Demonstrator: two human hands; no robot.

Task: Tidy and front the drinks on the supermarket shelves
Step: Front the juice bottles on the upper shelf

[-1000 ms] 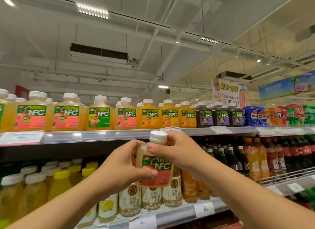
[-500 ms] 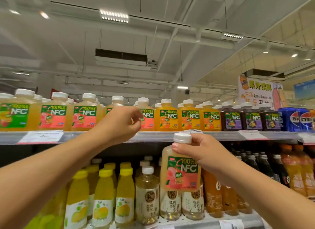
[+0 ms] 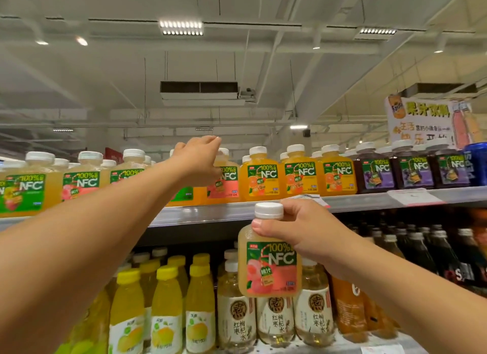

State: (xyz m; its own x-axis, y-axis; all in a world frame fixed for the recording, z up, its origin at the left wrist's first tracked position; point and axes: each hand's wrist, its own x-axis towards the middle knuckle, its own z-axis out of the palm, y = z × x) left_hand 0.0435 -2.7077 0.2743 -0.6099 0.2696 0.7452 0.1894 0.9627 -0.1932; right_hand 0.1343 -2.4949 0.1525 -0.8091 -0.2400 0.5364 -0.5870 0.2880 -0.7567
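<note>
At centre frame the right hand (image 3: 297, 230) pinched a peach juice bottle (image 3: 269, 264) by its neck, held below the top shelf (image 3: 237, 211); the left hand (image 3: 197, 161), fingers loosely extended, reached among the shelved bottles (image 3: 261, 177), probably clearing a slot.

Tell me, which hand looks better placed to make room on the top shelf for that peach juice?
Probably the left hand: it is already up among the top-shelf bottles. The right hand grips the peach juice bottle by its neck, below that shelf.
</note>
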